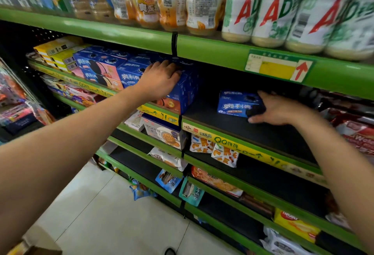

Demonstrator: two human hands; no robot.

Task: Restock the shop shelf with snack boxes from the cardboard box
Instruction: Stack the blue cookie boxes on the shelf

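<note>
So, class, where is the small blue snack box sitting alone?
The small blue snack box sits on the black shelf, right of centre, held by the right hand.

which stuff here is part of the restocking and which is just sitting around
In the job: small blue box in the right hand; blue box stack under the left hand; black shelf.

Just there: drink bottles, cracker bags, yellow boxes.
</note>
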